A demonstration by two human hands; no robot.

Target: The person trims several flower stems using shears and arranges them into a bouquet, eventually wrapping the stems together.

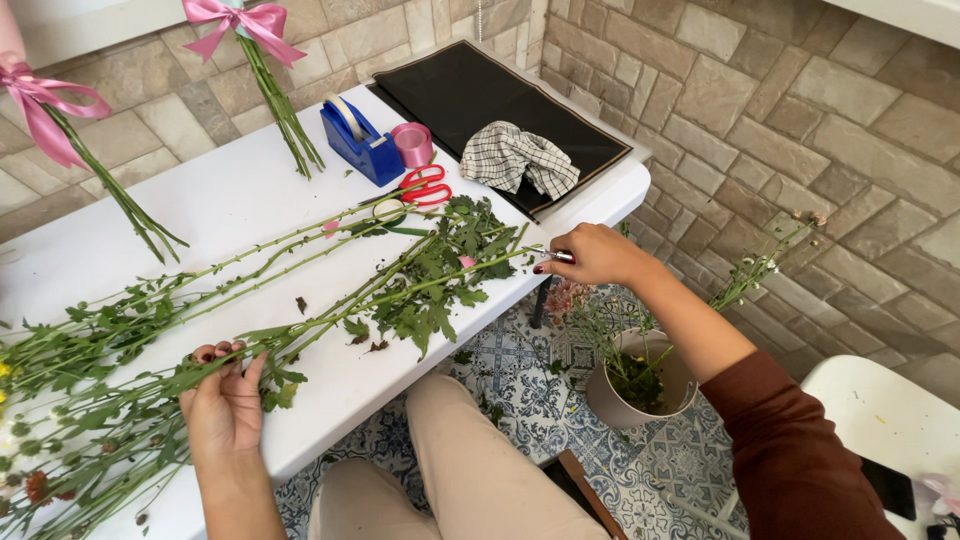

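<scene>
On white table [250, 200]: blue tape dispenser [358, 140], pink ribbon roll [412, 143] beside.

Left hand [222, 400] grips leafy stems [330, 315] on white table [230, 200]; right hand [595, 255] holds small cutter [556, 257] at stem ends.

A white surface [250, 200] stands against a beige stone-tile wall [760, 110]. Blue-patterned tiles cover the floor [530, 390]. A white chair [880, 410] sits at right in soft daylight.

2 bouquets [250, 60] – 1 scissors [425, 185] – 1 pot [625, 395]
</scene>
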